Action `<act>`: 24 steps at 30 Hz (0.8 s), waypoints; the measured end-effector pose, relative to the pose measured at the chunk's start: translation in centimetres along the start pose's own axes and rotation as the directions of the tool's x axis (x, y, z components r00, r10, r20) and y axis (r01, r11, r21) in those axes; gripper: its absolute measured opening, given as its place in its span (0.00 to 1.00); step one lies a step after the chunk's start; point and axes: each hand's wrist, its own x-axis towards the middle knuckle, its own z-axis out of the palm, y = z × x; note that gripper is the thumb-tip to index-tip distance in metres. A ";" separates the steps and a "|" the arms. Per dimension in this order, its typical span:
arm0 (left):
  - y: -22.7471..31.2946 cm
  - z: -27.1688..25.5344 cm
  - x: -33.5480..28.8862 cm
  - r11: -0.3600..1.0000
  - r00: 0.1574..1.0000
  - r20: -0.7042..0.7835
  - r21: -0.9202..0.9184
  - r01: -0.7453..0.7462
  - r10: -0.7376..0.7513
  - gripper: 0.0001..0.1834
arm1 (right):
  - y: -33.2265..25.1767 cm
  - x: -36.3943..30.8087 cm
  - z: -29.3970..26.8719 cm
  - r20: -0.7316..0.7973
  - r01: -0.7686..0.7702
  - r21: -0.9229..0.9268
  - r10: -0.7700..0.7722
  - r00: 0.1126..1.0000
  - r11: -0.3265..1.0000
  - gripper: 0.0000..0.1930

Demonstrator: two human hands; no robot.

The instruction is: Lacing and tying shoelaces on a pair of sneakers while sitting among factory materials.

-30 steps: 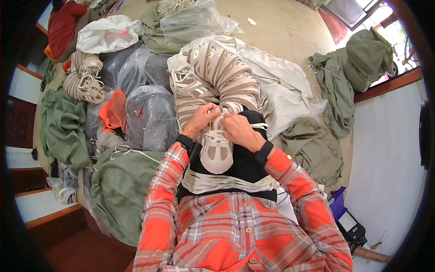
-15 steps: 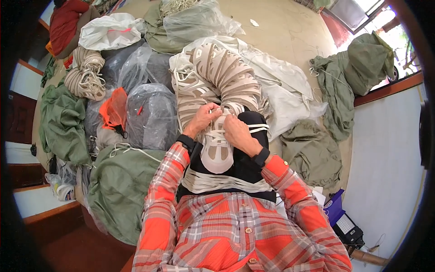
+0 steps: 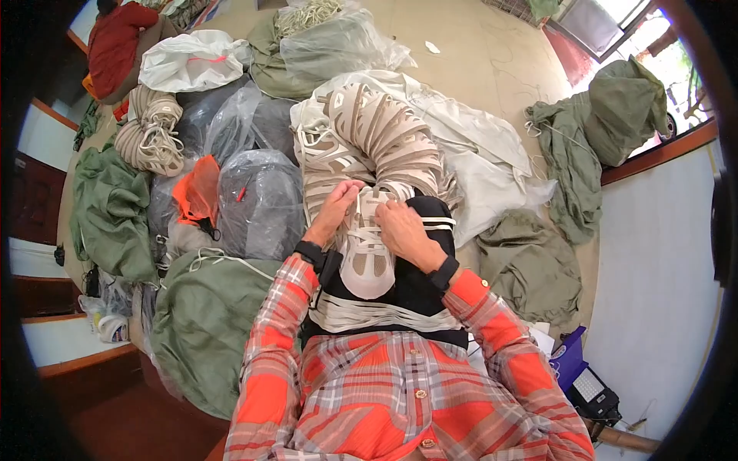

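Observation:
A beige and white sneaker (image 3: 368,274) lies on my lap, toe toward me, with a pale shoelace (image 3: 367,240) across its front. Beside the left edge of its opening is my left hand (image 3: 335,210), fingertips pinched together; what is between them is too small to make out. My right hand (image 3: 405,233) bends over the upper right eyelets, its fingers closed on the shoelace. More white laces (image 3: 377,315) lie in a bundle across my thighs. Just beyond my hands, a curved row of nested matching sneakers (image 3: 390,137) rests on white sheeting.
Clear plastic bags of dark goods (image 3: 260,201) and an orange mesh bag (image 3: 198,194) sit to the left. Green sacks (image 3: 211,326) lie on both sides. A second sneaker bundle (image 3: 154,131) stands farther left, near a person in red (image 3: 117,48). A purple-lidded box (image 3: 570,357) is at lower right.
My hands have drawn slightly apart: the left has shifted left off the top of the tongue, while the right stays by the eyelets. The view has shifted slightly.

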 end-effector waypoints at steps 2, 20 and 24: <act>0.1 -0.4 -1.3 0.997 0.999 -0.042 -0.083 -0.004 0.000 0.14 | -0.4 0.4 -1.0 -0.151 0.197 -0.224 -0.234 0.961 0.954 0.07; 8.6 5.6 -2.3 0.723 0.784 0.048 0.424 0.545 -0.619 0.11 | -17.2 -7.0 -4.2 -0.152 0.798 0.494 -0.869 0.471 0.346 0.10; 7.2 5.2 -2.6 0.735 0.895 -0.016 0.564 0.376 -0.445 0.13 | -11.4 -7.1 -5.5 0.126 0.445 0.676 -0.687 0.716 0.587 0.09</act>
